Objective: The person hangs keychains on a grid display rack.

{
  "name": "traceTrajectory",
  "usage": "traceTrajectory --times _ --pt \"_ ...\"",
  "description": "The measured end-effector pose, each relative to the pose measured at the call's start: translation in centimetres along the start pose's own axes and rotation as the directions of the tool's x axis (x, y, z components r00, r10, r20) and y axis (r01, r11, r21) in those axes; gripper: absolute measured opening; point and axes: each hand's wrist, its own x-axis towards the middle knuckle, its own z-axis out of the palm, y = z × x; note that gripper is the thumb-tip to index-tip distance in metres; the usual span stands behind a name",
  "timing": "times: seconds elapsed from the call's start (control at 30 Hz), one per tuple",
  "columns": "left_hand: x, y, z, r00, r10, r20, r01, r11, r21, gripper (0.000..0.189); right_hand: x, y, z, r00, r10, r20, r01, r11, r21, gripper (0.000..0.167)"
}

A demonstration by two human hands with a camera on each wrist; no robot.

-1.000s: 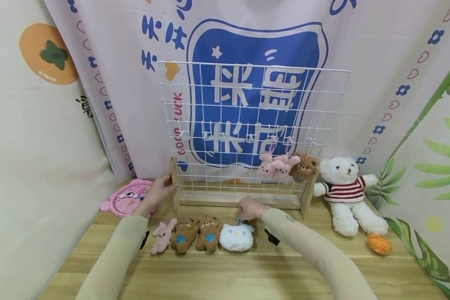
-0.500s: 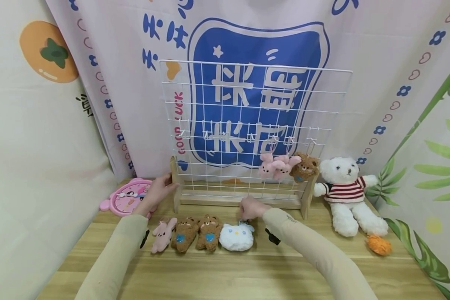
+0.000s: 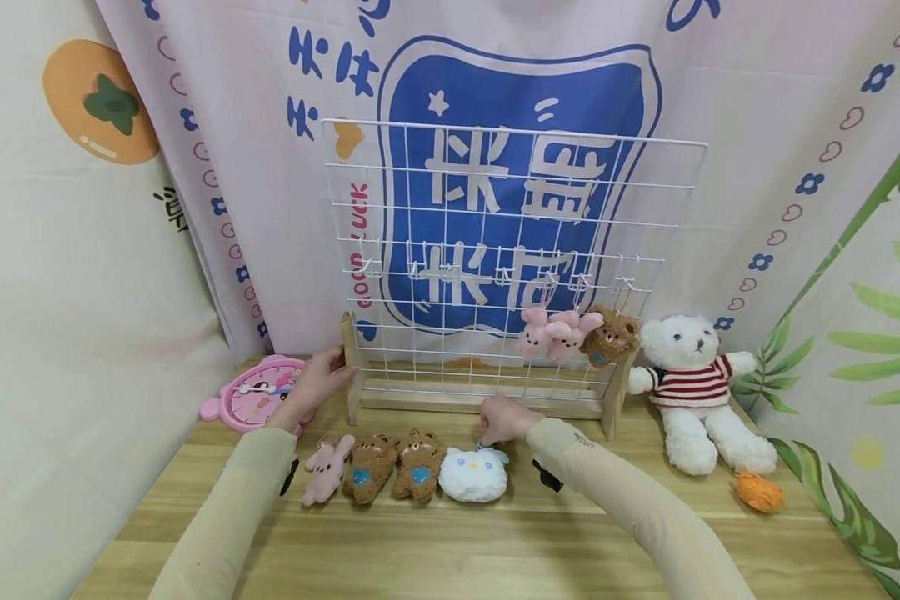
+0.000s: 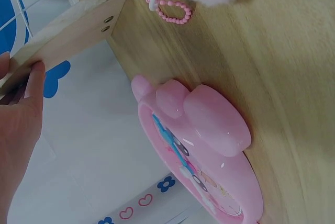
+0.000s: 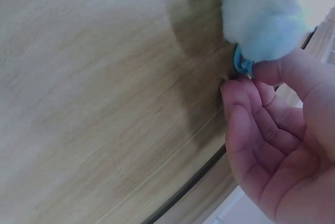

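Note:
In the head view my left hand [image 3: 319, 387] grips the wooden side post [image 3: 349, 367] of a white wire grid rack [image 3: 465, 333]. The left wrist view shows thumb and fingers on either side of that post [image 4: 68, 35]. My right hand [image 3: 504, 418] is low in front of the rack's base, pinching a blue loop [image 5: 242, 63] between thumb and fingertips. That loop belongs to a white plush head with pale blue ears [image 3: 474, 475], which lies on the wooden table. Left of it, in a row, lie two brown bear plushes [image 3: 417, 468] [image 3: 369, 471] and a pink rabbit plush [image 3: 327, 471].
Two pink rabbit plushes [image 3: 534, 333] and a brown bear plush [image 3: 611, 336] hang from hooks on the grid's right side. Several bare hooks [image 3: 414, 270] line the left. A pink clock [image 3: 258, 396] lies left, a white teddy bear [image 3: 688, 383] sits right, beside an orange fluffy object [image 3: 758, 492].
My right hand has barely shifted at the white plush's loop. The left hand has kept its hold on the post, and the view has tilted slightly.

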Motion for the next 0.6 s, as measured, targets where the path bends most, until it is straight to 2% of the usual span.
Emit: traceTrajectory --times 0.4,0.6 --pt "0.1 -0.05 -0.14 1.0 -0.002 0.006 0.002 1.0 -0.008 0.049 -0.34 -0.3 -0.63 0.999 -0.027 0.034 0.027 1.0 0.013 0.023" --pt "-0.04 0.12 -0.15 1.0 -0.012 0.006 0.012 1.0 0.006 0.049 -0.39 -0.19 -0.54 0.998 -0.058 0.015 0.058 0.998 -0.027 0.022"
